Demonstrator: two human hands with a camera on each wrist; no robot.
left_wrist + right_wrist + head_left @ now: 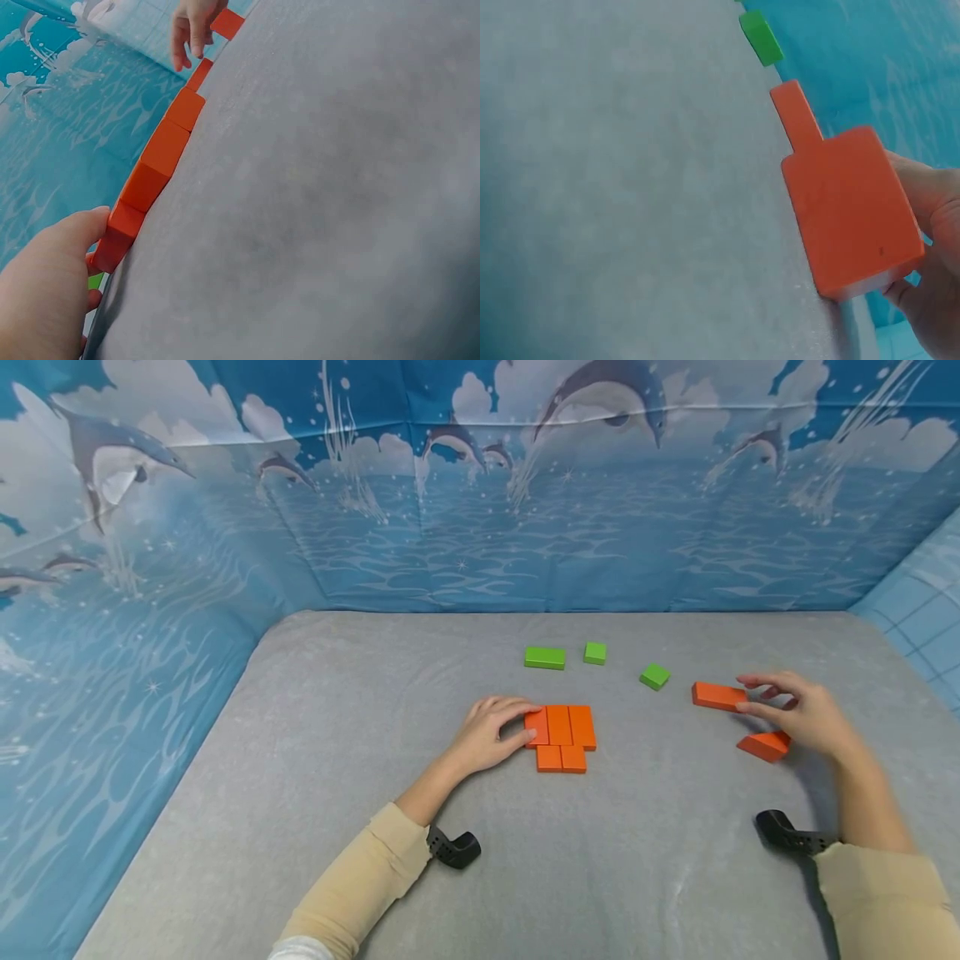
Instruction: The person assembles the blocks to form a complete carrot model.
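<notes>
Several orange blocks lie flat together on the grey cloth: upright long ones (558, 725) side by side, with two smaller ones (561, 758) against their lower edge. My left hand (487, 733) pinches the leftmost orange block (535, 731) between thumb and fingers. Over to the right, my right hand (810, 714) hovers with spread thumb and fingers at the right end of a separate long orange block (716, 696). Below that hand rests a slanted, wedge-like orange block (765, 746). The right wrist view shows this wedge (855, 214) large, partly hiding the hand behind it.
Green blocks lie farther back: a long one (544, 657), a small one (595, 652) and a turned small one (655, 677). A blue dolphin-print curtain (480, 552) borders the grey cloth (360, 677) at the back and sides. Black wrist mounts (453, 850) sit on both arms.
</notes>
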